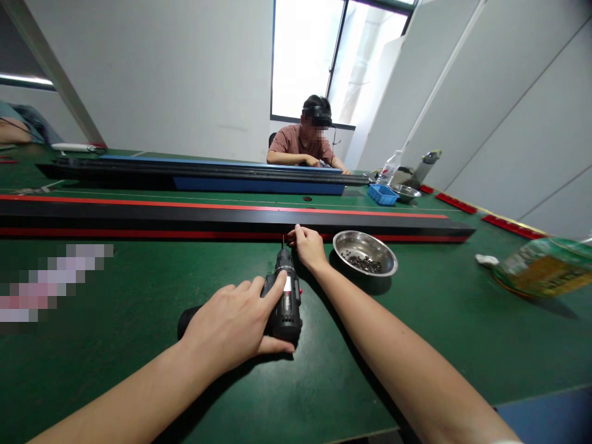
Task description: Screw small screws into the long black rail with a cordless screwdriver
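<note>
My left hand (235, 324) is wrapped round the body of a black cordless screwdriver (285, 296) lying on the green table, its bit pointing at the long black and red rail (222, 219). My right hand (309, 246) is pinched at the tip of the bit, right against the rail's near edge; what the fingers hold is too small to name. A steel bowl (365, 253) with several small dark screws stands just right of that hand.
A second long black and blue rail (198, 172) lies farther back. Another person (308, 139) sits at the far side. A blue bin (382, 194), another steel bowl (406, 192), bottles (390, 166) and a plastic bag (546, 265) are on the right.
</note>
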Demonstrator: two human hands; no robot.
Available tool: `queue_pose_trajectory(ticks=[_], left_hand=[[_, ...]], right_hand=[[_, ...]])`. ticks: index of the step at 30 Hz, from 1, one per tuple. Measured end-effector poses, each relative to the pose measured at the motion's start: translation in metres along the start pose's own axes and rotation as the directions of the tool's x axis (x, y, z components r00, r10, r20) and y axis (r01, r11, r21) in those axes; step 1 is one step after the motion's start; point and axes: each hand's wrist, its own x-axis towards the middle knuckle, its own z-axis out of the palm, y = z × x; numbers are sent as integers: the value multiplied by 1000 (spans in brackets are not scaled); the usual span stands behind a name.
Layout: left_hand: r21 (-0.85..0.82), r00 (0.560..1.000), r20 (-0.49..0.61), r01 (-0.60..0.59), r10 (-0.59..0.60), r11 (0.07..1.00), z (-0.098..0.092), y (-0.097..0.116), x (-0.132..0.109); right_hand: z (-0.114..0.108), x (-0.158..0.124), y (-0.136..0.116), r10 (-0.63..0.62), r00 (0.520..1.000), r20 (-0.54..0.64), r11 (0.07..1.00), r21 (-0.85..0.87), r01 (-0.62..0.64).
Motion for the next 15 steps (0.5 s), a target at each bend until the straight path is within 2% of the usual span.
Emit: queue_pose_trajectory(ticks=[9,15], left_hand=[[6,1000,6,-5,5,1000,1,-1,2],[3,1000,6,3,-3,1000,0,-1,1]], right_hand=[[-1,0,1,5,1000,8,1000,24,-5],[-1,-1,1,-5,1000,21,1000,-20,6]])
